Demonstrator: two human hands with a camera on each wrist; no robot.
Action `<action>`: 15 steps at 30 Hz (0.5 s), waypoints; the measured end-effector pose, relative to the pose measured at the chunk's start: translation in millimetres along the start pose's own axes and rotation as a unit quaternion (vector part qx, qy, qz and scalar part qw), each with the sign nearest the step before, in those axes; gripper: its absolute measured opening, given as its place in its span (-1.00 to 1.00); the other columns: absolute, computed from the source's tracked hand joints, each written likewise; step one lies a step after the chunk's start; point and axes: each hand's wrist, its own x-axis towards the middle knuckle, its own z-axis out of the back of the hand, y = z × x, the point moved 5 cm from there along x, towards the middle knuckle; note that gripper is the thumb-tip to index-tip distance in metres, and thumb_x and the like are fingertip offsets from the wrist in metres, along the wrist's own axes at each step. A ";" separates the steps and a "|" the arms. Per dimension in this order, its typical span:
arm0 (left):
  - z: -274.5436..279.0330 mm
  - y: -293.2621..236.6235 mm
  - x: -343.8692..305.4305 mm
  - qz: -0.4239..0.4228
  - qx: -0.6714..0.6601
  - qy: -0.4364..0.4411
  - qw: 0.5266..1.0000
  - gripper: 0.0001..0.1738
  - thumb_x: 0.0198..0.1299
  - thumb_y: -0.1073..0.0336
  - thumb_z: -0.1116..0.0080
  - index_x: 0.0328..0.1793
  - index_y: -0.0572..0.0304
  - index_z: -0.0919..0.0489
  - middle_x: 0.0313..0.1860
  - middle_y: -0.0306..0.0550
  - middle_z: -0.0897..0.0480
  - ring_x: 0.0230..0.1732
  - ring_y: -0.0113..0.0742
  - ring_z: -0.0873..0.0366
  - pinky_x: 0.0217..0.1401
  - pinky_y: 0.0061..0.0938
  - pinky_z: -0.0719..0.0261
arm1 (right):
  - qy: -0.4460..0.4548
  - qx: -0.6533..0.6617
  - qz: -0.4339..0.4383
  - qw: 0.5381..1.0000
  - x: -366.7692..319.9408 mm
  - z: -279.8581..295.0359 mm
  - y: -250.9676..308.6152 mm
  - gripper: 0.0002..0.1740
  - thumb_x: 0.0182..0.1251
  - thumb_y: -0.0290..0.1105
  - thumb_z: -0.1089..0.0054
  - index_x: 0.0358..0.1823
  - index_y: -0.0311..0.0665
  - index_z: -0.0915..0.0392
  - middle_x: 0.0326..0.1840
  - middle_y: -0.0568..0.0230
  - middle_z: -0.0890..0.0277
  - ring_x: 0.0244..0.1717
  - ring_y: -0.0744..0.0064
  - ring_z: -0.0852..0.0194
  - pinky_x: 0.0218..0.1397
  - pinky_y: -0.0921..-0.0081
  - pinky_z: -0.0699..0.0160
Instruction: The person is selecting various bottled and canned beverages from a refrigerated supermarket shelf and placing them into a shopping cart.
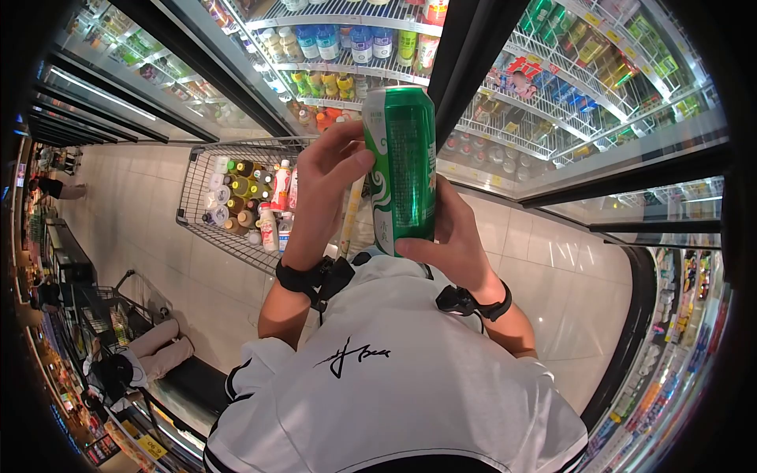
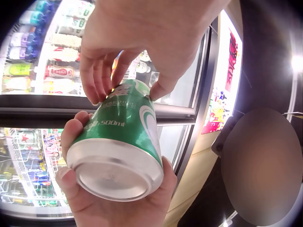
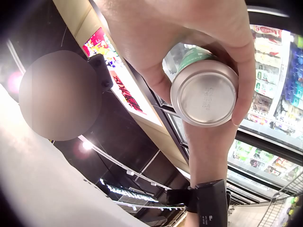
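A tall green drink can (image 1: 406, 158) with white swirls is held up before the white shirt, its silver bottom toward the body. My left hand (image 1: 319, 185) has its thumb and fingers around the can's far end. Lower down, the right hand (image 1: 457, 240) grips the can near the bottom, thumb across the front. In the left wrist view, "500ml" shows on the can (image 2: 118, 123), with the left hand (image 2: 137, 33) over it and the right hand (image 2: 123, 213) cupped beneath. Printed marks show on the can's base (image 3: 206, 99) in the right wrist view.
A wire shopping cart (image 1: 188, 197) holding several bottles (image 1: 248, 185) stands at the left. Ahead are lit cooler shelves (image 1: 347, 67) of drinks, with a black door frame (image 1: 465, 63) to the right. Another cart (image 1: 110, 311) is farther left on the tiled floor (image 1: 544, 244).
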 end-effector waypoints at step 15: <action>-5.4 -5.1 -3.6 -0.009 0.009 -0.002 1.000 -0.52 0.18 0.37 -0.30 0.22 0.42 -0.55 0.01 -0.11 -0.66 0.04 -0.44 -0.57 0.14 -0.48 -0.50 | 0.004 -0.013 0.006 1.000 -2.6 0.2 1.3 -0.05 0.04 -0.47 -0.50 0.46 -0.44 -0.14 0.24 0.15 -0.42 0.25 0.37 -0.46 0.36 0.37 -0.42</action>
